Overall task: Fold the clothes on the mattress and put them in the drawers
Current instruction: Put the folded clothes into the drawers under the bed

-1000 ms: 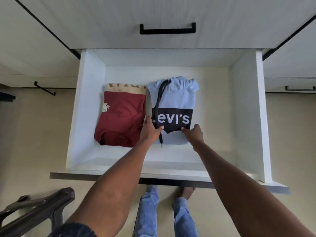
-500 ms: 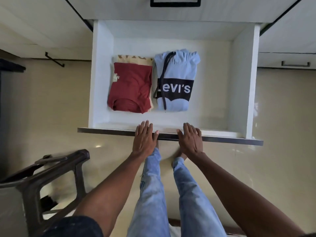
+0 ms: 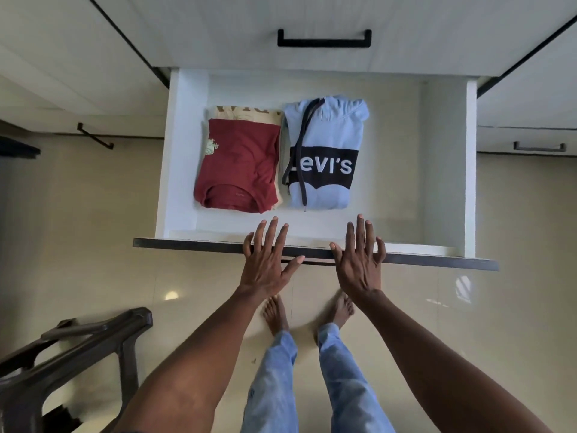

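A white drawer (image 3: 182,170) stands pulled out below me. Inside it lie a folded maroon shirt (image 3: 242,165) on top of a beige garment (image 3: 246,112), and to their right a folded light-blue hoodie (image 3: 324,126) with a dark logo band. My left hand (image 3: 268,260) and my right hand (image 3: 359,260) lie flat with straight, spread fingers on the drawer's dark front edge (image 3: 193,243), side by side. Neither hand holds anything.
A closed drawer front with a black handle (image 3: 324,39) sits above the open drawer. More cabinet handles (image 3: 95,135) show at left and right. A dark plastic chair (image 3: 71,348) stands at the lower left. My bare feet (image 3: 274,317) stand on the beige floor.
My hands let go of the hoodie, drew back out of the drawer and now lie flat on its front edge. The drawer looks slightly further in under the cabinet.
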